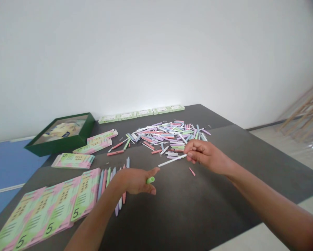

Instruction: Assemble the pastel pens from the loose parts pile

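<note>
My left hand (137, 180) is curled around a green pen barrel (150, 180), whose open round end sticks out between the thumb and forefinger. Most of that barrel is hidden in the palm. Pinched in the fingertips of my right hand (203, 154) is a slim white pen refill (172, 160), which points left toward the other hand without entering the barrel. Behind both hands spreads a pile of loose pen parts (169, 134) in pastel colours. A small pink pen part (192, 171) lies below my right hand. Partly covered by my left forearm is a row of pens (104, 181).
Pink and green boxes (59, 205) marked 5 lie at the front left, with more boxes (74, 161) behind them. A dark green tray (59, 143) holds plastic-wrapped stuff. Flat light-green boxes (144, 113) line the dark table's (219, 195) back edge by the wall.
</note>
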A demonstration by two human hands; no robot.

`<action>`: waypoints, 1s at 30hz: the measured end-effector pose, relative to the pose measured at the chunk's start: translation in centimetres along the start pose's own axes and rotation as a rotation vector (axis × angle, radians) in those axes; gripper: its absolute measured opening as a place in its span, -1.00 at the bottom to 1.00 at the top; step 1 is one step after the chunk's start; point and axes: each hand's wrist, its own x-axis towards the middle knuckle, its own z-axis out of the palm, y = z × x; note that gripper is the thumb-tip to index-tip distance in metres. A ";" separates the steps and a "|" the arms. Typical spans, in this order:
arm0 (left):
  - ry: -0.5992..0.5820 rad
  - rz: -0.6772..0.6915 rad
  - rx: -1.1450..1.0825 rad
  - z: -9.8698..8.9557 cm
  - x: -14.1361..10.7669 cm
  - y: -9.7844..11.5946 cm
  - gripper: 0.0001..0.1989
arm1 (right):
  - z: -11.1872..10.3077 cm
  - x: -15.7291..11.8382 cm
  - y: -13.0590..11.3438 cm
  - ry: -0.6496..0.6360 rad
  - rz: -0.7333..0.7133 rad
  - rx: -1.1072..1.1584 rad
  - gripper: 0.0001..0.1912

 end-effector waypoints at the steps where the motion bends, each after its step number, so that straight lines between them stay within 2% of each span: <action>1: -0.005 -0.004 -0.001 0.0 0.1 0.0 -0.18 | -0.1 -0.2 -0.7 -0.013 -0.002 -0.036 -0.89; 7: -0.023 0.030 -0.004 -0.1 0.2 0.2 -0.19 | 0.0 -0.5 -4.2 -0.135 -0.061 -0.358 -0.89; 10: -0.027 0.029 0.013 -0.2 0.1 0.4 -0.19 | 0.3 -0.1 -4.9 -0.133 -0.100 -0.474 -0.88; 15: -0.024 0.048 0.021 -0.3 0.1 0.6 -0.20 | 0.4 0.2 -5.7 -0.122 -0.143 -0.552 -0.87; 25: -0.044 0.079 -0.067 -0.1 0.5 0.4 -0.21 | 0.8 -0.2 -7.7 -0.177 -0.218 -0.682 -0.81; 30: -0.041 0.092 -0.042 -0.2 0.3 0.6 -0.23 | 1.2 -0.5 -8.2 -0.216 -0.275 -0.751 -0.79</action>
